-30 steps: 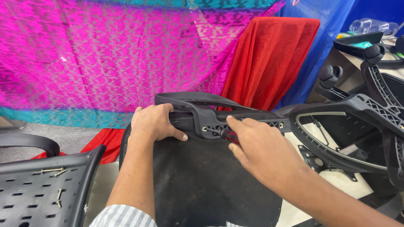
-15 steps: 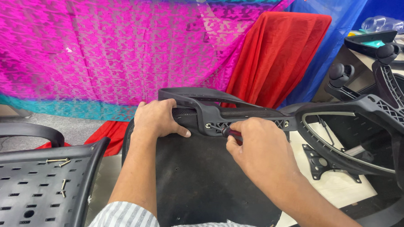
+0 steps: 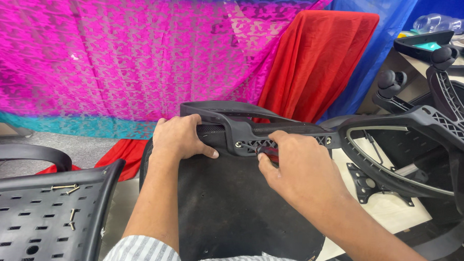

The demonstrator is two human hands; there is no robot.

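A black plastic chair armrest bracket [image 3: 253, 127] lies across the top edge of a black chair seat base [image 3: 234, 209] that stands in front of me. My left hand [image 3: 178, 138] grips the left end of the bracket, thumb on the seat base. My right hand [image 3: 301, 167] is closed around a small tool with a red handle [image 3: 270, 153], held against the bracket's underside near a screw. Most of the tool is hidden by my fingers.
A perforated black chair part [image 3: 35, 216] with several loose screws [image 3: 65, 188] sits at lower left. A black chair frame with armrest loop [image 3: 413, 149] and castors [image 3: 396, 80] stands at right. Pink, teal, red and blue cloths [image 3: 115, 52] hang behind. A black metal plate [image 3: 365, 183] lies on cardboard.
Both hands stay on the bracket; the right hand has shifted slightly along it, and the view has drifted a little.
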